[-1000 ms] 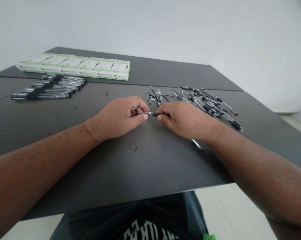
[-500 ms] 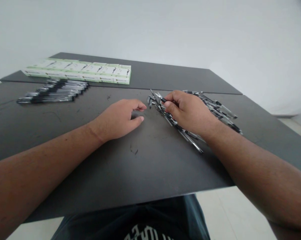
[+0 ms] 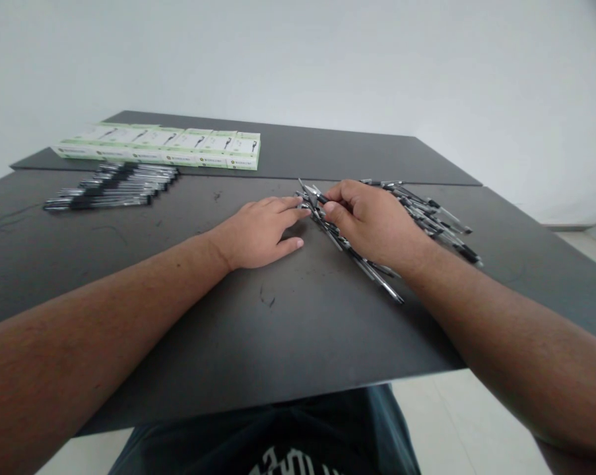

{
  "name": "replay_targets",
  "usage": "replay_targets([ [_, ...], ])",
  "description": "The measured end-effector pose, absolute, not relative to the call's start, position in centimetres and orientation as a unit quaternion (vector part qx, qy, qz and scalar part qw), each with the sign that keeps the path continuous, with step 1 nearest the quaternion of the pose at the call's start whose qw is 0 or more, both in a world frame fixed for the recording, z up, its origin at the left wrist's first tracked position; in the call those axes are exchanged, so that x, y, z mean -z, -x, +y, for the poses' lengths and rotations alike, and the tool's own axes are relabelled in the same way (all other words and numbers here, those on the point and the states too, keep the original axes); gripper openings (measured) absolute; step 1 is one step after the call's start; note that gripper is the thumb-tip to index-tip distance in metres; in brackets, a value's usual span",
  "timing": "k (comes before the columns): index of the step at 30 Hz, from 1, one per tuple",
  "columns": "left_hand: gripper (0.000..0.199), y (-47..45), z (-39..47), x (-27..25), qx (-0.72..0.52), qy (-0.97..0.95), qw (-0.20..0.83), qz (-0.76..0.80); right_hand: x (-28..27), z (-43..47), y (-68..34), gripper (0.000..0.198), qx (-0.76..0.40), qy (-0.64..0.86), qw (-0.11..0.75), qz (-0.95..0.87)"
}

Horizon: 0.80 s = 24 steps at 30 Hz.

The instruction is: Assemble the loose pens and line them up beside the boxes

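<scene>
My right hand (image 3: 364,218) pinches a pen (image 3: 320,195) between thumb and forefinger, its tip end pointing left. Beneath and beside that hand lies a loose pile of clear pens with black grips (image 3: 364,262). My left hand (image 3: 265,231) rests low over the table, fingers stretched out and thumb apart, holding nothing. Its fingertips reach the left end of the pile; whether they press on a pen I cannot tell. More pens (image 3: 439,224) fan out beyond my right wrist, partly hidden by the hand.
A row of pens (image 3: 114,186) lies side by side on the left of the dark table (image 3: 218,343). Behind it, white and green boxes (image 3: 179,148) stand in a line. A seam crosses the table behind the pens. The table's front edge is close to my lap.
My left hand has moved right to the pile's end, its fingers straighter. My right hand keeps its pinch on the pen almost in place. The view has shifted slightly.
</scene>
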<state>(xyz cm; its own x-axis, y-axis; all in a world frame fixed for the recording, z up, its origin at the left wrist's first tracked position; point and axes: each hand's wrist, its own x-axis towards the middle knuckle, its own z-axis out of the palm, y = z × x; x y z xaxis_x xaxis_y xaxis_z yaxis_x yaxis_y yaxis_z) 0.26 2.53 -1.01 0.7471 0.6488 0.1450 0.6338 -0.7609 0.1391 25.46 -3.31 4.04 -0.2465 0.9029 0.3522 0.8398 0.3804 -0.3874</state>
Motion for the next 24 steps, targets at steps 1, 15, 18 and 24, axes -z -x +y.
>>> replay_targets([
  [1,0.073,-0.5,2.6,1.0,-0.087,-0.935,0.037,0.342,-4.0,-3.4,-25.4,0.029,-0.062,0.552,0.264,-0.789],
  [15,0.057,0.0,2.3,0.8,-0.134,-0.948,0.039,0.285,-4.3,-3.6,-25.5,0.03,-0.065,0.55,0.258,-0.792],
  [18,0.05,0.4,1.8,0.3,-0.146,-0.95,0.039,0.275,-4.2,-3.5,-25.7,0.03,-0.061,0.551,0.259,-0.791],
  [24,0.03,0.6,0.8,-0.7,-0.115,-0.943,0.037,0.309,-4.1,-3.6,-25.6,0.029,-0.061,0.537,0.257,-0.801],
])
